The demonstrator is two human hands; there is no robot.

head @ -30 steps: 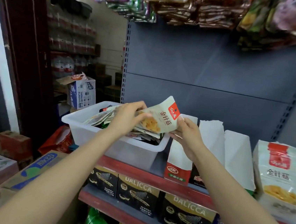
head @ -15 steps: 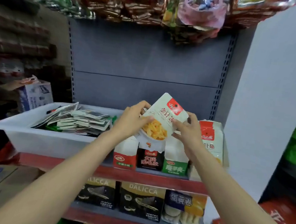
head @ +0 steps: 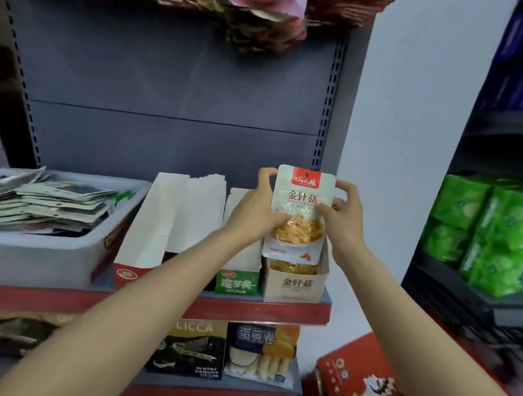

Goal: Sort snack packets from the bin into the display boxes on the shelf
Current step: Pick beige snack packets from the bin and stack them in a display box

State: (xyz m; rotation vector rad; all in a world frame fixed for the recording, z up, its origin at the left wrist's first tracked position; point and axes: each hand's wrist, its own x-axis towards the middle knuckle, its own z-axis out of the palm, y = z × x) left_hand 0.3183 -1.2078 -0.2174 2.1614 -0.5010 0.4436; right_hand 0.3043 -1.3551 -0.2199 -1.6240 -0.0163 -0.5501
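Observation:
I hold a white snack packet (head: pixel 301 208) with a red top label and yellow food picture upright between both hands. My left hand (head: pixel 257 210) grips its left edge and my right hand (head: pixel 342 212) grips its right edge. Its lower end sits just inside the beige display box (head: pixel 296 285) at the right end of the shelf, where similar packets show. To the left stand a green-fronted display box (head: pixel 236 282) and a red-fronted display box (head: pixel 136 268). The white bin (head: pixel 21 256) with several flat packets (head: pixel 37 203) sits at the shelf's left.
The red-edged shelf (head: pixel 258 310) ends just right of the beige box, beside a white wall. Below it stand black wafer boxes (head: pixel 186 351) and a blue egg-roll pack (head: pixel 261 352). Green packs (head: pixel 501 239) fill a dark shelf to the right. Bagged snacks (head: pixel 260 10) hang overhead.
Both hands have carried the packet from over the bin to the right, turned it upright, and lowered its bottom end into the beige box. My view has swung right.

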